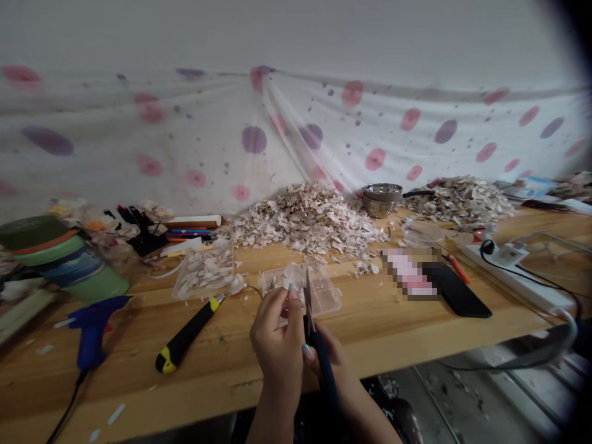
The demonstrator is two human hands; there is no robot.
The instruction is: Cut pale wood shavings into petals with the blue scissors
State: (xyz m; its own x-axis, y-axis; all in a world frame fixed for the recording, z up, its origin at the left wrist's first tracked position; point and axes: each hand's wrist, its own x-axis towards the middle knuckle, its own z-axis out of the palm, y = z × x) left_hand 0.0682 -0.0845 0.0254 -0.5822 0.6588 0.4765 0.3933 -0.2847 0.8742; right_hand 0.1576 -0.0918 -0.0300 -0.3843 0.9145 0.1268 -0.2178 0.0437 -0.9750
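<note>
Near the table's front edge, my right hand (pixel 330 348) is wrapped round the dark handles of a pair of scissors (pixel 309 302), whose blades point up and away from me. Just left of the blades, my left hand (pixel 280 330) is closed, thumb and fingertips pinched together; what sits between them is too small to make out. Behind both hands lies a clear divided plastic box (pixel 326 293) with pale flakes in its left part. To its left, a clear tray (pixel 203 271) is full of similar pale, shell-like pieces.
A large heap of pale flakes (pixel 305 219) lies at the back, another heap (pixel 457 197) farther right. On the left are a utility knife (pixel 189 336), a blue glue gun (pixel 90 330) and a green tumbler (pixel 65 259). Rightward lie a black phone-like slab (pixel 456 290) and a power strip (pixel 518 277).
</note>
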